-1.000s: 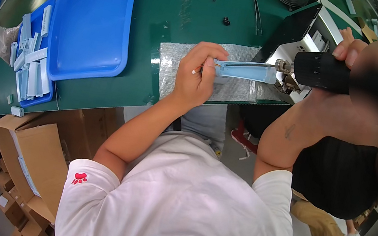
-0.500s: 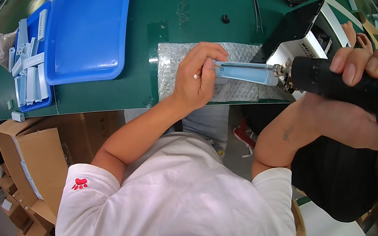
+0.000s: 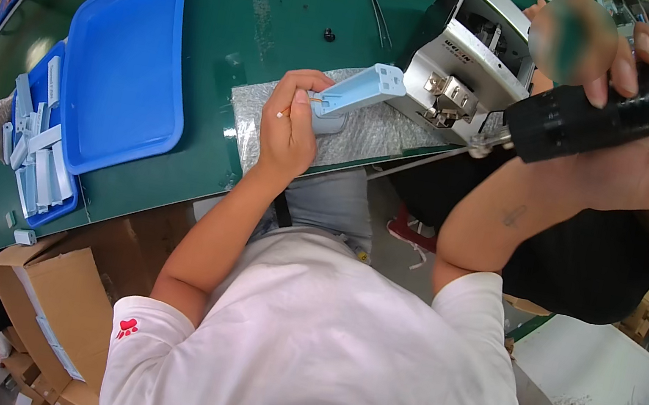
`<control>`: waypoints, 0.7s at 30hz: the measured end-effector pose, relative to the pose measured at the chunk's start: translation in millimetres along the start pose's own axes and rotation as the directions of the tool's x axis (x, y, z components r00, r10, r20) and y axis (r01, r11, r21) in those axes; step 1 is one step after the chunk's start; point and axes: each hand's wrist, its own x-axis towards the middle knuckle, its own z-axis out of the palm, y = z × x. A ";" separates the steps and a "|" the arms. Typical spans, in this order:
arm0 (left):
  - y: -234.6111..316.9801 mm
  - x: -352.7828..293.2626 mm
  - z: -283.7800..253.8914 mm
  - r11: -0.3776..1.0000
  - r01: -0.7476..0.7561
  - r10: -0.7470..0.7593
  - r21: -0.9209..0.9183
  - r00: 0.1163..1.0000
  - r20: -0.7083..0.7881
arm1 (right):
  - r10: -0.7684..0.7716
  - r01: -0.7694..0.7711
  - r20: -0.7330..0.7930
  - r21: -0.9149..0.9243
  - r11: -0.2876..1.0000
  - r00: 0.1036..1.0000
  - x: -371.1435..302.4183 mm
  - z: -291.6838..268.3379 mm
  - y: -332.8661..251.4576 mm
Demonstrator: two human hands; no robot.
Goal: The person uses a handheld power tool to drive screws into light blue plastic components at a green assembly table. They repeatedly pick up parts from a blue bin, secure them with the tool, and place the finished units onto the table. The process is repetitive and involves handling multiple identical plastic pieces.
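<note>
Green worktop [image 3: 226,23] runs across the top of view, curved by the lens. On it, large empty blue tray [image 3: 120,65], w/ a second blue tray [image 3: 36,154] at its left edge holding small pale-blue parts. Cardboard box [image 3: 53,312] sits below the worktop edge. At right on the worktop, a grey metal feeder box [image 3: 458,70]; just left of it a bubble-wrap mat [image 3: 336,132].

Black electric screwdriver [image 3: 614,114]: right hand [image 3: 635,143] is clenched round its barrel, raised clear of the mat, bit tip pointing left toward the feeder box. Pale-blue plastic housing [image 3: 351,95]: left hand [image 3: 294,129] is grasping its lower end, one end resting on the mat, other end tilted up toward the feeder box. A thin white stick pokes from the left fingers; can't tell what it is.

Judgement on doing it well: keep the housing braced on the mat so it can't twist, bring the driver in line w/ the screw hole not at an angle, seat the bit before triggering, light pressure only since the plastic could strip or crack. Keep left fingers off the bit path.
</note>
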 end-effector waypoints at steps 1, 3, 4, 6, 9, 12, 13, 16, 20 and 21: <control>1.8 0.9 1.6 1.000 -0.008 0.007 0.010 1.000 0.011 | -0.042 0.031 -0.052 -0.202 0.979 0.998 2.0 -7.1 -11.0; 2.4 0.5 2.0 0.999 -0.035 0.035 0.026 0.999 0.011 | -0.176 0.104 -0.071 -0.570 0.815 0.982 8.8 -26.3 -14.1; 0.9 0.8 1.9 0.998 -0.054 0.055 0.033 0.999 -0.001 | -0.466 0.230 -0.089 -0.779 0.583 0.880 15.1 -6.1 10.4; -2.0 0.4 3.2 0.996 -0.081 0.081 0.027 0.997 -0.010 | -0.610 0.334 0.091 -0.895 0.297 0.787 21.7 6.1 29.2; -6.0 -1.0 3.6 0.995 -0.100 0.100 0.022 0.995 -0.016 | -0.613 0.359 0.068 -0.858 0.367 0.787 18.7 11.5 41.6; -5.8 -3.3 1.7 0.993 -0.108 0.109 0.038 0.994 -0.024 | -0.596 0.275 0.003 -0.889 0.365 0.803 7.9 8.3 43.0; -4.3 -2.9 3.5 0.994 -0.106 0.107 0.040 0.994 -0.020 | -0.569 0.232 -0.047 -0.883 0.408 0.821 1.3 10.2 41.9; -0.2 -0.6 3.7 0.993 -0.112 0.113 0.043 0.993 -0.034 | -0.134 0.046 -0.182 -0.422 0.906 0.974 -18.9 7.6 31.1; 0.5 -0.2 -0.4 0.990 -0.123 0.124 0.063 0.992 -0.009 | -0.210 0.180 -0.067 -0.312 0.933 0.975 -9.8 15.2 21.3; -0.4 -2.2 -3.2 0.990 -0.123 0.122 0.076 0.992 0.008 | -0.269 0.227 -0.087 -0.329 0.917 0.959 -4.1 12.7 25.9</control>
